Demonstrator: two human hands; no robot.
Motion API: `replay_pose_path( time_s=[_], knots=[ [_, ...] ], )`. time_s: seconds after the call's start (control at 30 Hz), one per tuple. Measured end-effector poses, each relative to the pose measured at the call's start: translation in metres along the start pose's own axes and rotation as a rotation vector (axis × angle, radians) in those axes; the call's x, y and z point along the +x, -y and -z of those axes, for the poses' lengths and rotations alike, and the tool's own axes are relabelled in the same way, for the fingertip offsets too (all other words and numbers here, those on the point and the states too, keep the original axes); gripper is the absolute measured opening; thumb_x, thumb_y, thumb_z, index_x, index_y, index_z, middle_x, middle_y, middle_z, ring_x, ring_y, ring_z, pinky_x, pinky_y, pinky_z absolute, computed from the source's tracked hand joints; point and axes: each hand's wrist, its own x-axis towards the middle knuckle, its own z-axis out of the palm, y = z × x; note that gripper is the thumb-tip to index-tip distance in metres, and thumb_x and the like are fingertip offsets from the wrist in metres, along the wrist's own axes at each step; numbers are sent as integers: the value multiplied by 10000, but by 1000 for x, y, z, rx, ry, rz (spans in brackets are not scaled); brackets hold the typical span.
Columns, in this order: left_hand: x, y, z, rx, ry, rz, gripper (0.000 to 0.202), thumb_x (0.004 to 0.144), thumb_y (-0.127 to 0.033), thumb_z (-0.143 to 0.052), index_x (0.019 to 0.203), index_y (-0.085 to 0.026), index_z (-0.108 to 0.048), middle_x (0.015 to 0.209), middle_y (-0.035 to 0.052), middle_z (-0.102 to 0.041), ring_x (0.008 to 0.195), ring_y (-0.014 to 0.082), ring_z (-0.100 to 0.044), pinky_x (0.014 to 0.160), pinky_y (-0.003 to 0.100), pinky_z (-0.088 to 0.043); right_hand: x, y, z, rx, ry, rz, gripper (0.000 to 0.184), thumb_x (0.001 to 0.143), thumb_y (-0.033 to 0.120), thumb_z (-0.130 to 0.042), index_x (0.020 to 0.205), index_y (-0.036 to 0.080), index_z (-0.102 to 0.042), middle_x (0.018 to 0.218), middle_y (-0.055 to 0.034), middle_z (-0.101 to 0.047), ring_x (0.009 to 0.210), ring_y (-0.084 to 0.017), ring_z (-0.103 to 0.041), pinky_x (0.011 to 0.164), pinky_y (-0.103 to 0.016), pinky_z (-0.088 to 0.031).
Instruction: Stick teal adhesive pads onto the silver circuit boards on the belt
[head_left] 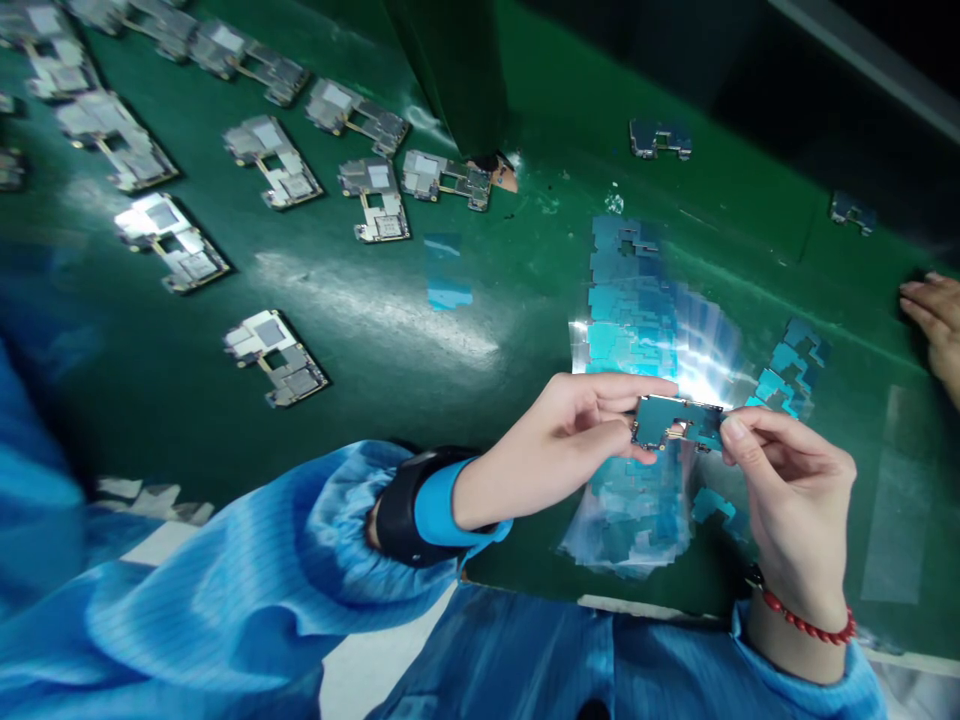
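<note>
Pinching the right end of the circuit board [651,420], your right hand [799,480] closes narrowly, its thumb and forefinger meeting at the edge while the other fingers curl in toward the palm. Your left hand [574,430] grips the board's left end — the thumb lies along the near side and the forefinger stretches out past the far edge. The board sits between your two hands, raised over the translucent blue film pieces [626,300] spread on the green worktop [360,410].

Your left forearm slants in from the lower left, with a blue wrist strap [439,505] around the wrist and the gathered blue sleeve [255,560] behind it. Your right forearm rises more steeply from the lower right, a red bead bracelet [806,622] around its wrist. Well apart to the left, more boards [277,357] lie in loose rows; at the far right edge, another person's hand [941,320] rests near the worktop's far side.
</note>
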Motion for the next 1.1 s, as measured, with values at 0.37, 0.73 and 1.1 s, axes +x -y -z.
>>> replay_pose_path(
  time_s=[0.37,0.73,1.1],
  knots=[
    [0,-2,0,89,-17,-20,420,788,-82,-609,1194,-151,-693,814,4,-793,767,172,-753,795,291,-630,-1,1,0,4,7,-17,64,810,204,-748,834,261,-766,644,39,-660,543,-54,-543,493,-139,-460],
    [0,-1,-1,141,-9,-22,425,808,-135,-607,1230,-131,-662,749,9,-770,737,174,-738,801,326,-622,0,1,-1,10,4,-30,55,803,202,-751,822,252,-764,650,30,-658,554,-64,-533,493,-155,-455],
    [0,-1,-3,217,-41,-44,405,799,-211,-652,1193,-116,-675,725,42,-757,690,190,-725,717,320,-612,-2,3,-2,19,-8,-56,23,785,234,-762,807,228,-766,652,2,-657,544,-97,-533,475,-207,-454]
  ],
)
